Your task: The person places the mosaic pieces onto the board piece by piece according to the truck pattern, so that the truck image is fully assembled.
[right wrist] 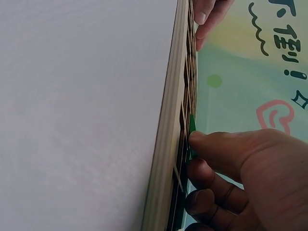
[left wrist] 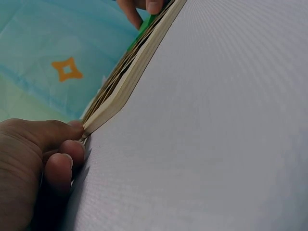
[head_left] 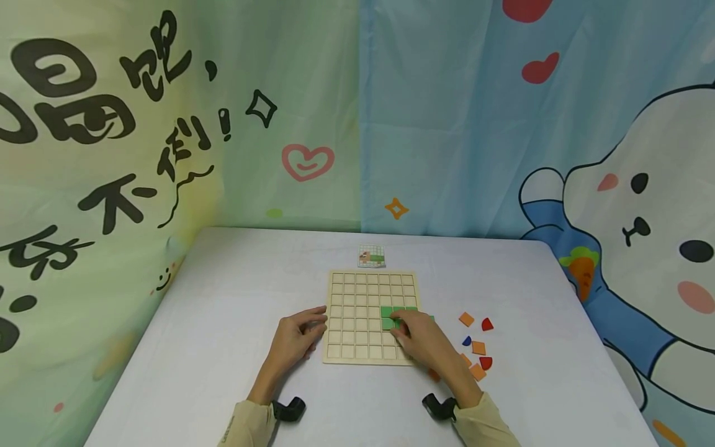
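Note:
A light wooden grid board (head_left: pixel 353 360) lies flat on the table, with green square tiles (head_left: pixel 386 311) in its right-hand part. My left hand (head_left: pixel 301 332) is at the board's left side; in the left wrist view its thumb and curled fingers (left wrist: pixel 60 168) hold the edge near a corner. Over the green tiles is my right hand (head_left: pixel 421 335), fingers bent and partly covering them. The right wrist view shows its thumb on a green tile (right wrist: pixel 192 122), the other fingers curled beside it. A bit of green (head_left: pixel 432 318) shows past the board's right edge, behind the hand.
Loose orange squares (head_left: pixel 466 319), red rounded pieces (head_left: pixel 487 324) and a blue half-round piece (head_left: pixel 467 341) lie right of the board. A small picture card (head_left: pixel 371 256) sits beyond its far edge. Printed curtains (head_left: pixel 313 93) hang behind the white table (head_left: pixel 240 273).

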`<state>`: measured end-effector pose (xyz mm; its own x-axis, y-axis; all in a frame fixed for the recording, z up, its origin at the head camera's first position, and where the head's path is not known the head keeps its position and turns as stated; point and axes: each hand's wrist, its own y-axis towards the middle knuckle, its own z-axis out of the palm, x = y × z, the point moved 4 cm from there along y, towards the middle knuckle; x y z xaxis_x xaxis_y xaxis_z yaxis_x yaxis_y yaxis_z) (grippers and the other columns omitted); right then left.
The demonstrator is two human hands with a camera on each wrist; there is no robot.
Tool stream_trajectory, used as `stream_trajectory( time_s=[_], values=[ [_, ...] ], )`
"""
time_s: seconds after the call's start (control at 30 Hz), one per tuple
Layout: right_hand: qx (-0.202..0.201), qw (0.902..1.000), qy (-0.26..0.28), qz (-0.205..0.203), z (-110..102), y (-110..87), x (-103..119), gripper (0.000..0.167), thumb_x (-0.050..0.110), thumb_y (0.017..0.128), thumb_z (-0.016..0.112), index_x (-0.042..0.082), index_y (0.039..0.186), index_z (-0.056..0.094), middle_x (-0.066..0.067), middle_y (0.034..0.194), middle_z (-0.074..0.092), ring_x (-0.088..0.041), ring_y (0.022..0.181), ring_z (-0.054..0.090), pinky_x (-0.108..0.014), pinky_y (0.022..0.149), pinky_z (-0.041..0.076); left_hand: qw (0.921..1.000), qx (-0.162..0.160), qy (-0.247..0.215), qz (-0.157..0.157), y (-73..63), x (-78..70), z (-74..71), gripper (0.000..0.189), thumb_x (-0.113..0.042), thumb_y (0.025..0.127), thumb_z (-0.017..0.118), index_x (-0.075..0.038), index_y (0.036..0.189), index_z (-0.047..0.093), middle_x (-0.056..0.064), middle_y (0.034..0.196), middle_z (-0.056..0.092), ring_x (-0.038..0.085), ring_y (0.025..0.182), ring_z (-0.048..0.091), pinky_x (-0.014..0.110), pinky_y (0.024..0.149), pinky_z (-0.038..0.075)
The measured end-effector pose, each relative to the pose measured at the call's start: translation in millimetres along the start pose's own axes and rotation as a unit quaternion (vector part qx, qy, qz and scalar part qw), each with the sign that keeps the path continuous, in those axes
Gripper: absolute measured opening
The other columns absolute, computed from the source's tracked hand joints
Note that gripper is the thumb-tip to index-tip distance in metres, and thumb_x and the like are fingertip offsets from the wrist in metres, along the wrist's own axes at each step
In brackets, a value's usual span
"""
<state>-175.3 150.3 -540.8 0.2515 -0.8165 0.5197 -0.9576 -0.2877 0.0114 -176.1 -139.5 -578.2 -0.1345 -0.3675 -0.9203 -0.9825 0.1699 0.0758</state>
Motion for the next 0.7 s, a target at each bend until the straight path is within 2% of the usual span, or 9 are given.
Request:
stream_trajectory(
  time_s=[0.47,0.7],
  values=[
    [-0.001,1.0,0.002,-0.006,0.9,0.2,-1.1,0.027,0.017,0.097,0.077,0.007,0.122,0.075,0.008,0.076,0.053,-0.006,0.07,0.045,-0.022,0.064,0.039,1.0,0.0,-0.002,0.006,-0.1,-0.1,-0.1,0.022,-0.014,0.099,0.075,-0.009,0.12,0.08,0.006,0.137,0.074,0.01,0.043,0.055,0.027,0.041,0.047],
    [0.002,0.9999,0.006,-0.008,1.2,0.7,-1.7,0.026,0.017,0.097,0.077,0.007,0.122,0.075,0.008,0.075,0.054,-0.006,0.069,0.045,-0.023,0.064,0.039,1.0,0.0,-0.005,-0.002,-0.3,0.6,0.6,0.021,-0.012,0.099,0.075,-0.01,0.119,0.08,0.005,0.138,0.074,0.012,0.044,0.055,0.027,0.041,0.048]
  ],
)
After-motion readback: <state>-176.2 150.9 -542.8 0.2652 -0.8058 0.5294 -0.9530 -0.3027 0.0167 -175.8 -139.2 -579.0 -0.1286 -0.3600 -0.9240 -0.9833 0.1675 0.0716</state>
